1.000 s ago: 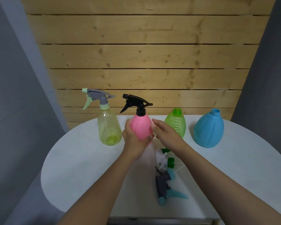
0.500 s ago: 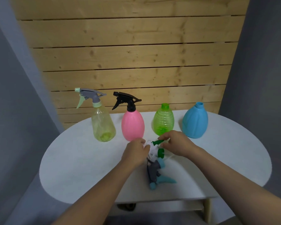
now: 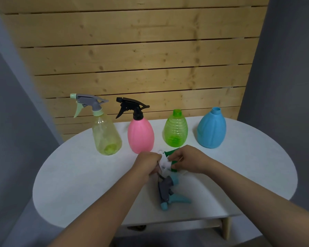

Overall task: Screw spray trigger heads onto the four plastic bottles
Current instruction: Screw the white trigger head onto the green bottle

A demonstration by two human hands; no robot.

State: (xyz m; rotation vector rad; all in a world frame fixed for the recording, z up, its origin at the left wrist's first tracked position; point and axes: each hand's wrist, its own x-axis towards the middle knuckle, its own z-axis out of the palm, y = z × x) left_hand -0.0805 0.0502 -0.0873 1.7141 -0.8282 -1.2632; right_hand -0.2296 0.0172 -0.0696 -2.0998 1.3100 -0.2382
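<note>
Four bottles stand in a row at the back of the white table (image 3: 78, 175). The clear yellow bottle (image 3: 106, 136) wears a grey-and-mint trigger head (image 3: 89, 103). The pink bottle (image 3: 140, 135) carries a black trigger head (image 3: 131, 107). The green bottle (image 3: 175, 130) and the blue bottle (image 3: 211, 130) have bare open necks. In front of the pink and green bottles, my left hand (image 3: 145, 164) and my right hand (image 3: 187, 160) both grip a white-and-green trigger head (image 3: 166, 160). A grey-and-blue trigger head (image 3: 168, 192) lies on the table just below my hands.
A wall of wooden slats (image 3: 141, 59) rises directly behind the bottles. Grey walls close in on both sides. The table's front edge runs near the loose head, with a wooden leg (image 3: 226, 227) under the front right.
Both hands let go of the pink bottle and came down toward me onto the white-and-green trigger head, closing on it. The camera view shifted slightly.
</note>
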